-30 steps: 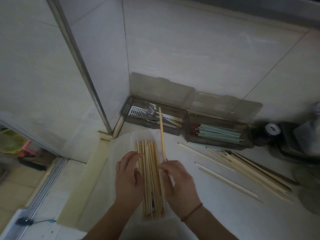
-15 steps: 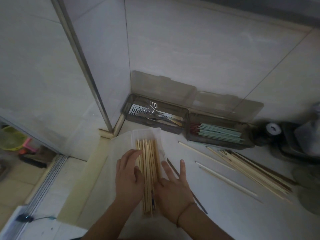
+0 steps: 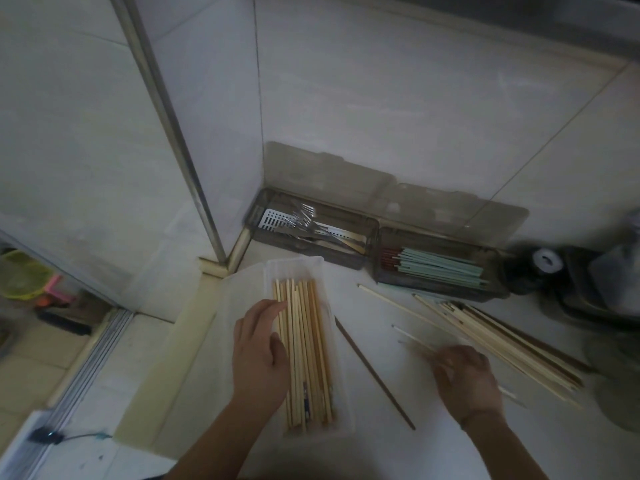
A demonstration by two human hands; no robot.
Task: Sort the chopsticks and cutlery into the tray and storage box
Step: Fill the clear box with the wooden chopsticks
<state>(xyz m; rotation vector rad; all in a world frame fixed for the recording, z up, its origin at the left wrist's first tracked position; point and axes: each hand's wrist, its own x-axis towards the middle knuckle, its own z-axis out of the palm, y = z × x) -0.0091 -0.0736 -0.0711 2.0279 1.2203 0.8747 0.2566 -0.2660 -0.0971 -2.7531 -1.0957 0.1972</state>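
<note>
The left hand (image 3: 259, 351) rests flat, fingers straight, on the wooden chopsticks (image 3: 304, 351) lying lengthwise in the clear tray (image 3: 294, 270) near the table's left edge. The right hand (image 3: 465, 379) is over a pale chopstick (image 3: 410, 337) at mid-table; blur hides whether it grips. One dark chopstick (image 3: 374, 374) lies alone on bare surface between tray and right hand. A loose chopstick pile (image 3: 502, 344) fans toward the right edge. Two storage boxes (image 3: 377, 237) stand against the rear wall, lids up.
</note>
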